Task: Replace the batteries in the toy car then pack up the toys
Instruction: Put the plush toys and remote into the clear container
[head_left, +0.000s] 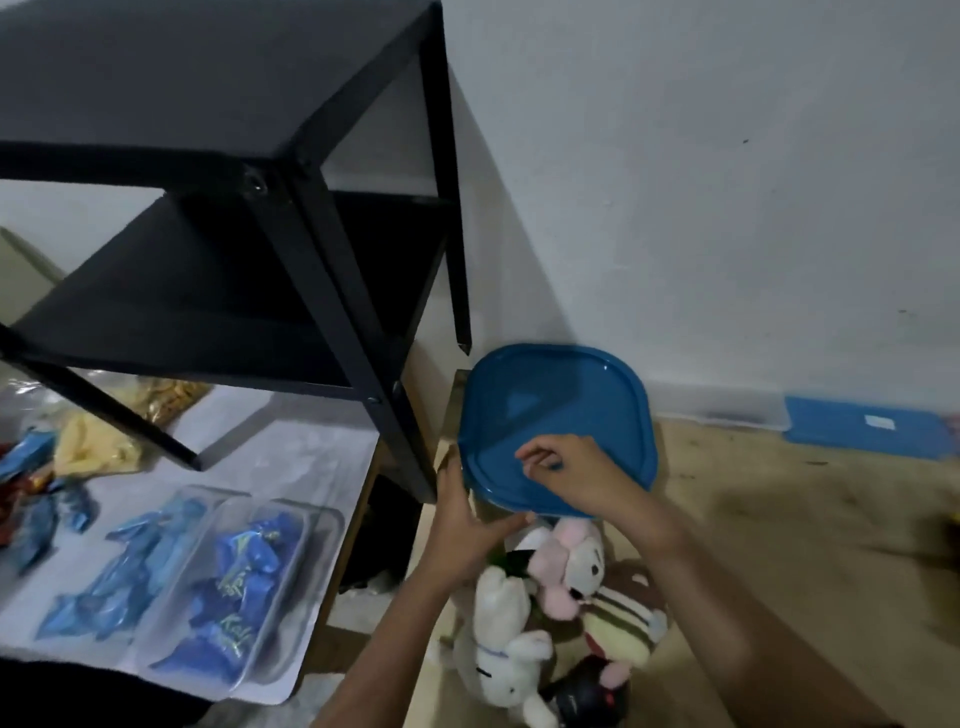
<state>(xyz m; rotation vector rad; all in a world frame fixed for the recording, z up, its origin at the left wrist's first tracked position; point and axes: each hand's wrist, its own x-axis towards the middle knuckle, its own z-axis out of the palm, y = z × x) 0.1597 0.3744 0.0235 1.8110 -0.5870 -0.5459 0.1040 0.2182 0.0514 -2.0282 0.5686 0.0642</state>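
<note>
A blue square lid (550, 410) is tilted above a pile of plush toys (550, 613) on the wooden floor: a white one, a pink one, a striped one and a dark one. My left hand (467, 525) holds the lid's lower left edge from beneath, thumb against the rim. My right hand (576, 475) lies on top of the lid near its front edge with fingers bent, pinching at the surface. The container under the toys is mostly hidden. No toy car or batteries are visible.
A black metal shelf unit (291, 218) stands on a low white table (291, 457) at the left. Clear trays of blue-wrapped sweets (228, 587) lie on that table. Another blue lid on a clear box (862, 426) sits by the wall at the right.
</note>
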